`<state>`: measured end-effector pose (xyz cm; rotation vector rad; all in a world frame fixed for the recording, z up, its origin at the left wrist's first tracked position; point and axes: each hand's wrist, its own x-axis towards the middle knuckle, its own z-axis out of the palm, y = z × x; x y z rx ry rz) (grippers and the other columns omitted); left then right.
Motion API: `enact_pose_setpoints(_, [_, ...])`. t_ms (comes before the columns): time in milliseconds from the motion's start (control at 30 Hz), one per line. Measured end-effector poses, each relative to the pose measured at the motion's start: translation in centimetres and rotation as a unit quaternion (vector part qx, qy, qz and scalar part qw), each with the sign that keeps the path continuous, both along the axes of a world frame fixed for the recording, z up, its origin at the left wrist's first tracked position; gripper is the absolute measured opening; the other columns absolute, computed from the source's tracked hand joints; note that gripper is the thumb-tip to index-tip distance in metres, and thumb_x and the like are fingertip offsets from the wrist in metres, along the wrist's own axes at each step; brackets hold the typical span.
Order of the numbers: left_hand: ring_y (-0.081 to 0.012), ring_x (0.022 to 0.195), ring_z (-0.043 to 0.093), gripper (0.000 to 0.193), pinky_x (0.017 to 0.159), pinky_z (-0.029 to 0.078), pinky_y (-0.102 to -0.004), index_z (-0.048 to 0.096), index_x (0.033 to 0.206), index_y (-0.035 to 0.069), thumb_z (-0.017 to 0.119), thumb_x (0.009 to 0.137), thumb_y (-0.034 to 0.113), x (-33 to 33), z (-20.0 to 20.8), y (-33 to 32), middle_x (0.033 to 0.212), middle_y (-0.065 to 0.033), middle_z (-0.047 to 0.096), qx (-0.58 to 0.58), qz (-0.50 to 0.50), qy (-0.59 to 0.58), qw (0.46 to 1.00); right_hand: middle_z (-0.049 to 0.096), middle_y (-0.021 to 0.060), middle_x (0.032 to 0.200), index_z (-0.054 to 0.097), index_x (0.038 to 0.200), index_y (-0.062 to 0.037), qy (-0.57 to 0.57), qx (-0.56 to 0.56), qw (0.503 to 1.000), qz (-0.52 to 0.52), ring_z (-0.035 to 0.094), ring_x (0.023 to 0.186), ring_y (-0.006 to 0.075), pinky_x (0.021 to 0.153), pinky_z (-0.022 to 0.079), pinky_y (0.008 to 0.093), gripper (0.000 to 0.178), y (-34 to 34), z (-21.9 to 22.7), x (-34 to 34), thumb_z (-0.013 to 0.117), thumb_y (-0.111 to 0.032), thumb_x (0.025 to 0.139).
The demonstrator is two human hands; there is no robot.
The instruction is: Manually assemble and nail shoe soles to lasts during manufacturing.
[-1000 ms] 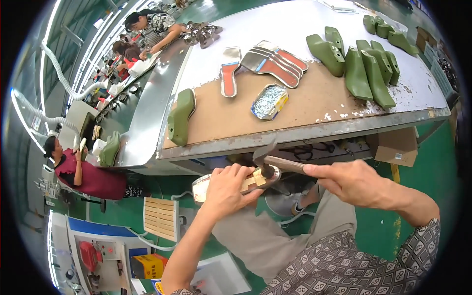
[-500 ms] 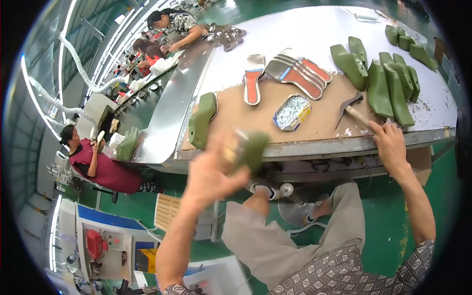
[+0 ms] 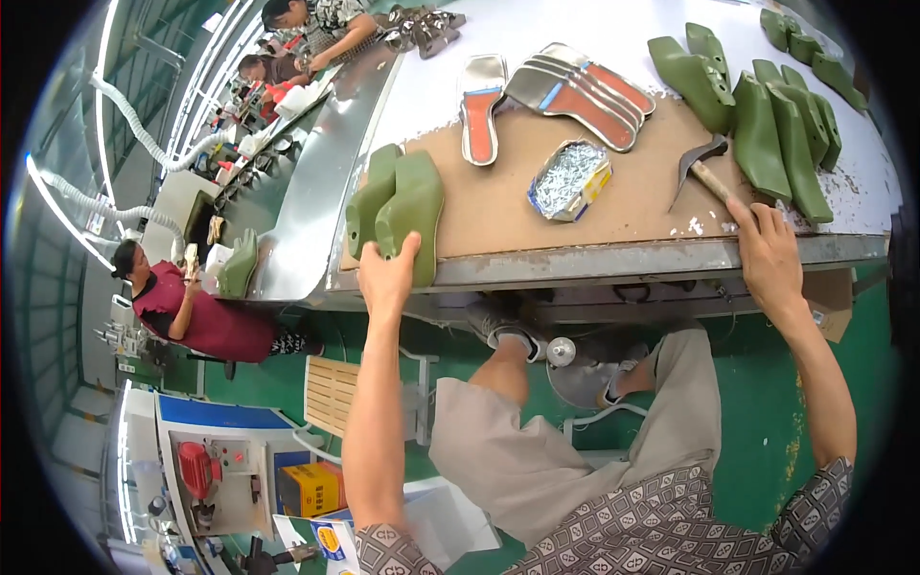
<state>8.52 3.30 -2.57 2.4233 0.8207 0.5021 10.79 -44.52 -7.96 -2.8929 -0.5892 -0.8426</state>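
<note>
My left hand (image 3: 387, 276) grips the near end of a green shoe last (image 3: 414, 203) at the left front of the worktable. This last lies alongside a second green last (image 3: 373, 188), close against it. At the right, the fingers of my right hand (image 3: 772, 257) close on the end of the wooden handle of a hammer (image 3: 710, 179), whose dark curved head rests on the brown board. Between my hands is a small box of metal tacks (image 3: 569, 179). Behind it lie several overlapping insoles (image 3: 586, 101), orange and grey, with a single insole (image 3: 480, 117) to their left.
Several more green lasts (image 3: 764, 136) crowd the table's right side. A metal edge (image 3: 575, 264) runs along the table's front. A co-worker in a dark red apron (image 3: 196, 311) sits at the left; others work farther back. A wooden-slatted chair (image 3: 331, 395) stands at lower left.
My left hand has carried the last forward and left, setting it beside the other last on the table. My right hand remains at the hammer handle. The view has shifted slightly.
</note>
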Motion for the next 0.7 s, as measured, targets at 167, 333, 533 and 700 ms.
enact_pose_setpoints(167, [-0.0406, 0.11, 0.054, 0.066, 0.091, 0.043, -0.0461, 0.06, 0.105, -0.006, 0.069, 0.073, 0.051, 1.9, -0.6, -0.5, 0.117, -0.0251, 0.056, 0.232, 0.012, 0.021, 0.972, 0.053, 0.0135, 0.107, 0.05, 0.129, -0.009, -0.001, -0.026, 1.0, -0.01, 0.052, 0.097, 0.0307, 0.083, 0.042, 0.0401, 0.043, -0.4, -0.2, 0.1, 0.052, -0.003, 0.087])
enact_pose_setpoints(333, [-0.0411, 0.121, 0.043, 0.066, 0.096, 0.041, -0.0472, 0.059, 0.106, -0.007, 0.07, 0.074, 0.049, 2.9, -1.9, 3.0, 0.132, -0.024, 0.043, 0.299, 0.027, -0.045, 0.953, 0.053, 0.0152, 0.108, 0.051, 0.129, -0.0073, 0.011, -0.02, 1.0, -0.005, 0.051, 0.099, 0.0324, 0.085, 0.042, 0.0409, 0.042, 0.1, 0.0, 0.0, 0.052, -0.003, 0.087])
enact_pose_setpoints(533, [-0.041, 0.117, 0.046, 0.062, 0.095, 0.042, -0.0482, 0.058, 0.108, -0.007, 0.072, 0.075, 0.044, 5.8, -2.7, 8.2, 0.128, -0.0247, 0.046, 0.232, 0.067, -0.085, 0.967, 0.052, 0.0179, 0.112, 0.051, 0.128, -0.0058, 0.037, -0.01, 0.999, -0.017, 0.05, 0.1, 0.0359, 0.087, 0.041, 0.0438, 0.043, -0.2, 0.2, -0.4, 0.051, -0.002, 0.085])
enact_pose_setpoints(700, [-0.0416, 0.115, 0.048, 0.066, 0.094, 0.043, -0.0492, 0.056, 0.111, -0.005, 0.068, 0.078, 0.051, 6.5, -2.9, 16.6, 0.127, -0.0248, 0.046, 0.253, 0.159, -0.032, 0.954, 0.051, 0.0191, 0.113, 0.051, 0.128, -0.0052, 0.062, -0.016, 0.998, -0.022, 0.049, 0.102, 0.0381, 0.09, 0.04, 0.046, 0.043, 0.4, 0.3, -0.4, 0.05, 0.0, 0.085])
